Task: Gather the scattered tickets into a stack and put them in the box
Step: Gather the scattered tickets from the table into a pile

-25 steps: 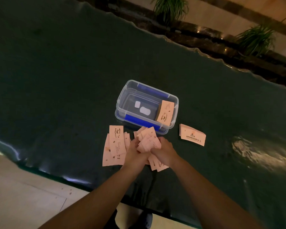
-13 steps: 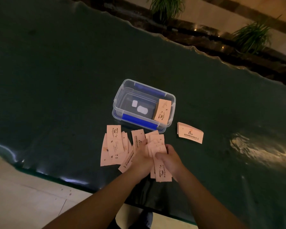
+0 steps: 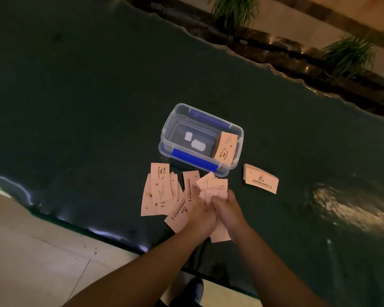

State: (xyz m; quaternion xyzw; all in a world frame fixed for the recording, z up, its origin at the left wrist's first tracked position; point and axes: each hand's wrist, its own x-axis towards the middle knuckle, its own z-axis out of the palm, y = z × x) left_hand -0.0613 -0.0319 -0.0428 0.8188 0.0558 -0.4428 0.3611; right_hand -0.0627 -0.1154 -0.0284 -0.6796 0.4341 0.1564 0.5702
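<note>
Several pink tickets lie fanned on the dark green table near its front edge. My left hand (image 3: 198, 212) and my right hand (image 3: 227, 210) press together on a loose bunch of tickets (image 3: 215, 187) whose ends stick out above and below the fingers. More loose tickets (image 3: 160, 189) lie spread just left of my hands. A small separate stack of tickets (image 3: 261, 178) sits to the right. A clear plastic box (image 3: 175, 119) with blue clips stands behind the hands, and a ticket stack (image 3: 225, 147) leans inside its right end.
The table's near edge (image 3: 111, 237) runs just below my hands, with tiled floor beyond it. Potted plants (image 3: 233, 12) stand past the far edge. A bright glare (image 3: 350, 209) lies on the table at the right.
My hands have closed tighter around the bunch and pulled it slightly toward me. The tickets spread at the left and the stack at the right have not moved.
</note>
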